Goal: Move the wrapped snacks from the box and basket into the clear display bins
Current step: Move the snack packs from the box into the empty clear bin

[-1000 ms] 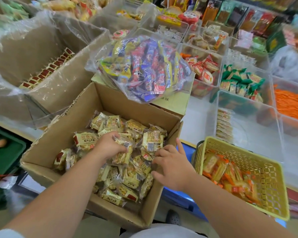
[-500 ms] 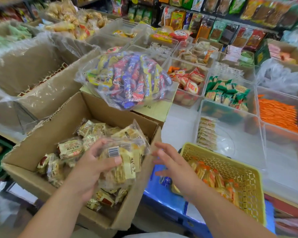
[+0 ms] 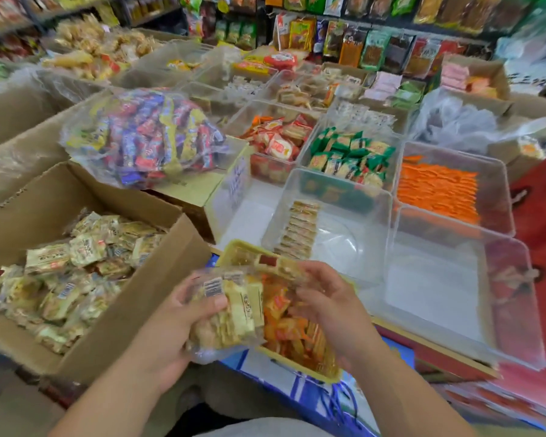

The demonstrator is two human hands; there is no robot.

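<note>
Now the left hand (image 3: 171, 323) grips the snack bundle (image 3: 230, 313) over the basket (image 3: 240, 249), the right hand (image 3: 328, 301) pinching its far edge.

Above the yellow lattice plastic basket (image 3: 232, 249), the space is occupied by the left hand (image 3: 171, 326) and right hand (image 3: 331, 301), both gripping a clear-wrapped bundle of pale snack packets (image 3: 230, 313). Just beyond, two clear plastic bins stand open-topped: the left bin (image 3: 353, 247) holds one row of tan packets (image 3: 300, 228) along its left wall, the right bin (image 3: 438, 288) is bare-floored. The tall wall of the brown cardboard box (image 3: 158, 279) bounds the left side.
</note>
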